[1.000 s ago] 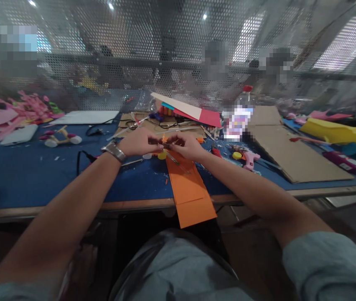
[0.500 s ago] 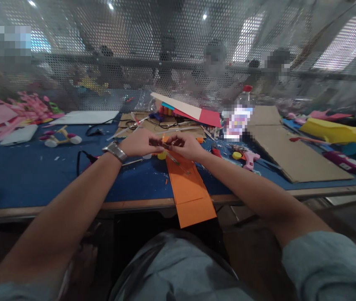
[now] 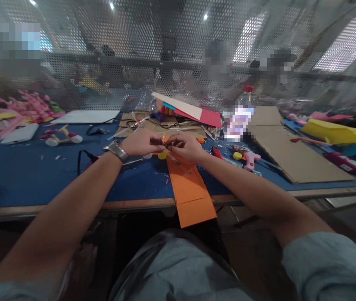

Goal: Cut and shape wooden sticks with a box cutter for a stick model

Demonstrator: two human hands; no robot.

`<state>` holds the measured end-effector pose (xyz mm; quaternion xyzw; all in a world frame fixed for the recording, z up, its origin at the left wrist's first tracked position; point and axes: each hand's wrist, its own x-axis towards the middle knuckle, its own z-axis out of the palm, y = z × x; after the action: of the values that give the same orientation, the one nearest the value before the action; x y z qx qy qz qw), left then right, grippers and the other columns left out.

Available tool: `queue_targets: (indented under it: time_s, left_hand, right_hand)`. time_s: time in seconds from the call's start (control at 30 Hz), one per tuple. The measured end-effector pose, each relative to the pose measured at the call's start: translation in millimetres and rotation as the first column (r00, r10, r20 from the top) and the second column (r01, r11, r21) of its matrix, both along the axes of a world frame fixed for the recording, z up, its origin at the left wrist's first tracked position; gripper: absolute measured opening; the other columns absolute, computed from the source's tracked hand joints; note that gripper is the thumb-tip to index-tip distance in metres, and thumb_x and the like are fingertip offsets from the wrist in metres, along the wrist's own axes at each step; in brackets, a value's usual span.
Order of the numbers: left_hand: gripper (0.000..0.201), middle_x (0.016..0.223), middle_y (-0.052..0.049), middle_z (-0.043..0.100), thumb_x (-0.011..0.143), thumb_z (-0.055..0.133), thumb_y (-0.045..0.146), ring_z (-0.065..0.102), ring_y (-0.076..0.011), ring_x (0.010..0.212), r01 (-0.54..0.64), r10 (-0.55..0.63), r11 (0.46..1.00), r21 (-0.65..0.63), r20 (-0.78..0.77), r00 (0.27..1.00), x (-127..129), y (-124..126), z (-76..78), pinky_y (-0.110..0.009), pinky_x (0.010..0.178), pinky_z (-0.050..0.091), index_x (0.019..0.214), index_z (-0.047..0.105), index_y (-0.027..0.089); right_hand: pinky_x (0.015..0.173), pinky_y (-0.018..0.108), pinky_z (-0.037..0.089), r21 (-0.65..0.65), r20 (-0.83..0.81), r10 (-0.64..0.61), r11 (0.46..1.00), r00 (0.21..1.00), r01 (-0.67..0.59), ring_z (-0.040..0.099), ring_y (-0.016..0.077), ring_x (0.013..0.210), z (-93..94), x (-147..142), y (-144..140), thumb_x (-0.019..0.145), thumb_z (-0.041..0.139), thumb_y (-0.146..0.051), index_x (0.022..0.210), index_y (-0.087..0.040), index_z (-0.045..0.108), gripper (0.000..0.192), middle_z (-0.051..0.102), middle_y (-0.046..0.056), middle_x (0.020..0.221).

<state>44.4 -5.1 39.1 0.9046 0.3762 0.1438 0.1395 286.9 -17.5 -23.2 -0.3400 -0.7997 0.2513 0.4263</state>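
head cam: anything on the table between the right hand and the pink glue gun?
Yes. In the head view, between the right hand and the pink glue gun lie a small red-handled tool and a yellow cap on the blue table.

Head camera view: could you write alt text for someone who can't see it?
A person's left hand and right hand meet over a blue table, pinching a small thin object too blurred to identify. An orange paper strip overhangs the table's near edge; a pink glue gun lies to the right.

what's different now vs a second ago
Hardly anything: both hands, left hand and right hand, stay pinched together on a small thin piece over the orange paper strip. Pink glue gun and brown cardboard sheet unmoved.
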Motion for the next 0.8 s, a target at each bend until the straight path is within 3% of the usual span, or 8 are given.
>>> queue_targets:
  time_s: [0.3, 0.53, 0.63, 0.8]
  left_hand:
    - [0.038, 0.059, 0.000, 0.066, 0.086, 0.074, 0.055, 0.052, -0.0137, 0.056, -0.022, 0.022, 1.000, 0.000, -0.016, 1.000, 1.5, -1.7, 1.5, -0.029, 0.061, 0.031, 0.084, 0.085, 0.018]
    - [0.039, 0.064, -0.001, 0.071, 0.086, 0.073, 0.055, 0.056, -0.0143, 0.059, -0.015, 0.015, 1.000, 0.001, -0.017, 1.000, 0.4, -1.3, 0.6, -0.028, 0.060, 0.032, 0.089, 0.086, 0.018]
    - [0.041, 0.066, -0.001, 0.073, 0.087, 0.072, 0.054, 0.058, -0.0148, 0.061, -0.007, 0.007, 1.000, 0.003, -0.029, 1.000, 0.3, -2.3, 1.1, -0.028, 0.061, 0.033, 0.096, 0.087, 0.018]
    - [0.041, 0.066, -0.001, 0.071, 0.088, 0.070, 0.053, 0.059, -0.0151, 0.062, 0.006, -0.005, 1.000, 0.016, -0.052, 0.999, 2.4, -4.5, 2.5, -0.028, 0.062, 0.032, 0.097, 0.087, 0.017]
  right_hand:
    - [0.079, 0.036, 0.058, -0.008, -0.018, 0.004, 1.000, 1.000, -0.005, 0.071, 0.0219, 0.095, 1.8, -0.5, -1.1, 0.089, 0.078, -0.025, 0.098, -0.026, 0.085, 0.012, 0.077, 0.007, 0.113]
    - [0.079, 0.034, 0.059, -0.162, -0.134, -0.020, 0.987, 0.991, -0.002, 0.069, 0.0180, 0.086, 1.3, -2.3, -3.1, 0.086, 0.082, -0.028, 0.108, -0.022, 0.075, 0.024, 0.076, 0.006, 0.109]
    - [0.068, 0.029, 0.058, -0.310, -0.204, -0.042, 0.951, 0.978, -0.024, 0.070, 0.0166, 0.080, 0.1, -5.6, -2.2, 0.091, 0.077, -0.031, 0.112, -0.022, 0.067, 0.024, 0.075, 0.005, 0.102]
    - [0.052, 0.024, 0.055, -0.561, -0.278, -0.029, 0.817, 0.960, -0.138, 0.069, 0.0138, 0.061, 4.2, -13.2, -4.8, 0.102, 0.060, -0.028, 0.111, -0.024, 0.065, 0.011, 0.073, 0.001, 0.086]
